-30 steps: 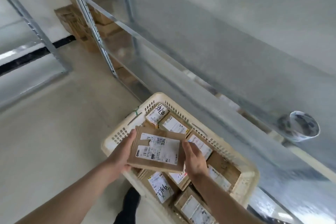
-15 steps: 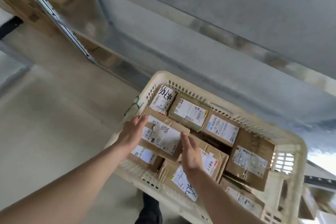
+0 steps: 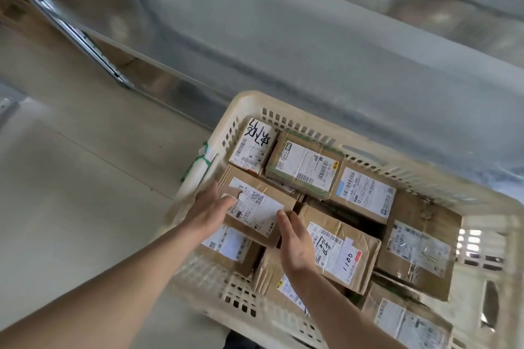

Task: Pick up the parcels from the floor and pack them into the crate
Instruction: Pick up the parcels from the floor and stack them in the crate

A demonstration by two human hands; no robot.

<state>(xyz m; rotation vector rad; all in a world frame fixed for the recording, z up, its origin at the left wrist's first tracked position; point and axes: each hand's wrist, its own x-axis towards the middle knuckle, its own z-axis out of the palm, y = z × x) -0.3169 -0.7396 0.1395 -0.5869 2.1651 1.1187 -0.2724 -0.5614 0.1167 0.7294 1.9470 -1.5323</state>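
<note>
Now the flat brown parcel [image 3: 256, 205] is lying lower in the cream crate [image 3: 249, 99] than half a second ago, settling on top of other labelled boxes in the near-left corner. Both hands are loosening: the left hand [image 3: 208, 208] is resting with straight fingers on the parcel's left edge and label, while the right hand [image 3: 295, 241] is touching its right edge with fingers straight and slightly spread, no longer clasping it. Behind the crate, the metal shelving [image 3: 85, 37] is standing on the pale floor [image 3: 71, 178].
</note>
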